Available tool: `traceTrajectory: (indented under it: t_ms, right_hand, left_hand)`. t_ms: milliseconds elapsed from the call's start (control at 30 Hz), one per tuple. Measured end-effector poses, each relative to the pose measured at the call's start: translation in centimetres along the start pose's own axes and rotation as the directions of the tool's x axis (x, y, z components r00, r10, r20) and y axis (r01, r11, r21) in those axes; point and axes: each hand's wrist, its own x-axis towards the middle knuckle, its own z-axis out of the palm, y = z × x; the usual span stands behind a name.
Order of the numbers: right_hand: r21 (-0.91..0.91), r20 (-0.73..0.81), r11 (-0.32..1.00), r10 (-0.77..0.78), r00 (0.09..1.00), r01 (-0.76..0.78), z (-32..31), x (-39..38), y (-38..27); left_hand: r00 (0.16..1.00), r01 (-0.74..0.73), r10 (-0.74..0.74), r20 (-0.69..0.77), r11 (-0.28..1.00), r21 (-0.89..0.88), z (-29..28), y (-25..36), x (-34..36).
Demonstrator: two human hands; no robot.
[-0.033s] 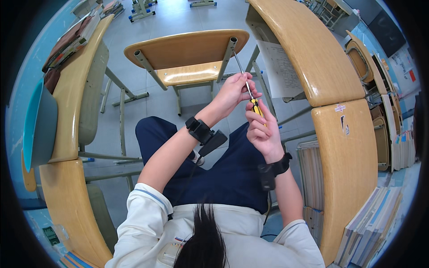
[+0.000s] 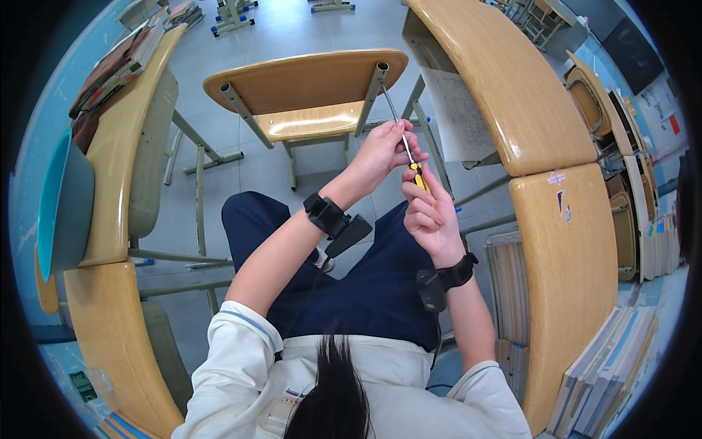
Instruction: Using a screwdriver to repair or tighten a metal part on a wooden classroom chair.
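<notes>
Our left hand (image 2: 380, 150) pinches the shaft of the screwdriver (image 2: 420, 181); our right hand (image 2: 439, 219) is closed around its handle. We have its tip at the right tube (image 2: 371, 96) of the chair (image 2: 316, 126). The backrest (image 2: 307, 79) is mounted; we cannot tell how much turning remains. The right desk (image 2: 497, 88) and hanging paper (image 2: 457, 113) likely narrow our side clearance.

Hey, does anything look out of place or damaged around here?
Yes, mildly: a sheet of paper juts past the edge of the farther right desk, as if slipping out. On the nearer right desk, ragged marks look like torn stickers. Nothing looks spilled.
</notes>
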Motion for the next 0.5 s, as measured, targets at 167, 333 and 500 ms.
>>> traceTrajectory:
  t_ms: [167,333,500]
  right_hand:
    - [-0.869,-0.239,0.495,-0.408,0.881,-0.007,0.7,0.0,0.4]
    - [-0.884,-0.18,0.466,-0.416,0.891,0.039,1.0,-0.1,0.5]
    - [0.269,0.086,0.963,-0.015,0.996,-0.009,-0.5,0.0,0.4]
  left_hand:
    - [0.999,0.045,-0.045,-0.001,0.996,0.083,0.2,0.0,0.1]
    - [1.0,0.014,-0.014,-0.005,0.999,0.038,-0.5,-0.5,0.4]
    - [1.0,-0.012,0.011,0.024,0.998,0.055,0.0,0.0,0.2]
